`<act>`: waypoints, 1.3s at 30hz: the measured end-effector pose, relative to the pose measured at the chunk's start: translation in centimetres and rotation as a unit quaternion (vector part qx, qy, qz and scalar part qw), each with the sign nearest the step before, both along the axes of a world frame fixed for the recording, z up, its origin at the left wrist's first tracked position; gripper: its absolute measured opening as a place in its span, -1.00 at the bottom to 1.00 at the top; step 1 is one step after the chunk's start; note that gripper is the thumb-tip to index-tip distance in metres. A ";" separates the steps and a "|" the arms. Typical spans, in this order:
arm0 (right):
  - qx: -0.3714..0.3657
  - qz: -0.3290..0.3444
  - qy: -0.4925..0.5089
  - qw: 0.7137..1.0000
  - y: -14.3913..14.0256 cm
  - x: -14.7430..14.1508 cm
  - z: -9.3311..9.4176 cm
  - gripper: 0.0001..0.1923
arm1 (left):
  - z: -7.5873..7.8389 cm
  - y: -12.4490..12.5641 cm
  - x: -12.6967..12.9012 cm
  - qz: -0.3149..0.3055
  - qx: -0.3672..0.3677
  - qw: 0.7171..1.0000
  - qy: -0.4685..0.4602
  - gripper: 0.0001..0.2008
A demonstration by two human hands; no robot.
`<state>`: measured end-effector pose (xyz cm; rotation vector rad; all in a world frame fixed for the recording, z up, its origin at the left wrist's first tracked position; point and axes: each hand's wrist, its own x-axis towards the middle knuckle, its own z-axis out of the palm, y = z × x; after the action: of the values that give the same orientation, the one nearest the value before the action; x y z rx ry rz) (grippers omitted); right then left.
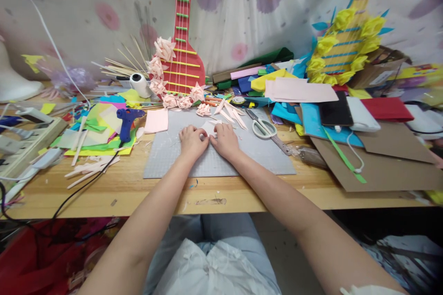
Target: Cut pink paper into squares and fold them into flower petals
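Both hands sit side by side on the grey gridded cutting mat (221, 156), the left hand (192, 142) and right hand (224, 140) with fingers curled down onto a small pale pink paper piece (210, 127) between them, pinching and pressing it flat against the mat. It looks like a folding step, a crease being set. The next move would call for steady fingertip pressure along the fold. White-handled scissors (263, 128) lie just right of the hands; a blue glue gun (127, 122) rests to the left among coloured paper sheets (98, 131).
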<state>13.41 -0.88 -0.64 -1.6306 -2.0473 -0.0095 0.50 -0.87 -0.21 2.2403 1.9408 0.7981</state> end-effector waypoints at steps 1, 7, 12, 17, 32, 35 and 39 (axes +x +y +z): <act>0.000 0.001 0.004 1.000 0.0 0.0 0.0 -0.85 | 0.0 0.0 0.0 0.003 -0.005 1.000 -0.002 -0.85; -0.008 -0.012 0.016 1.000 -0.2 0.6 0.2 -0.78 | 0.1 0.2 -0.1 0.012 -0.021 1.000 -0.012 -0.87; -0.021 -0.008 0.022 1.000 -0.3 0.8 0.1 -0.76 | 0.0 0.1 -0.6 0.002 -0.031 0.999 -0.023 -0.78; -0.022 -0.007 0.054 0.998 0.0 0.9 -0.1 -0.78 | 0.2 0.5 -1.3 -0.017 -0.029 0.997 -0.073 -0.58; -0.019 0.140 0.036 0.989 -0.2 1.8 0.0 -0.82 | 0.1 1.1 -2.9 -0.116 0.029 0.993 0.009 -0.83; -0.013 0.124 0.026 0.992 0.0 2.0 -0.1 -0.81 | 0.6 0.8 -2.6 -0.158 0.070 0.984 0.033 -0.84; -0.006 0.100 0.026 0.995 0.1 2.4 -0.1 -0.77 | 1.1 0.0 -2.2 -0.183 0.077 0.979 0.056 -0.81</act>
<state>15.78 -0.77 -0.70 -1.4109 -2.1643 0.1145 -1.70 -0.87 0.91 2.6745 1.4747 0.8063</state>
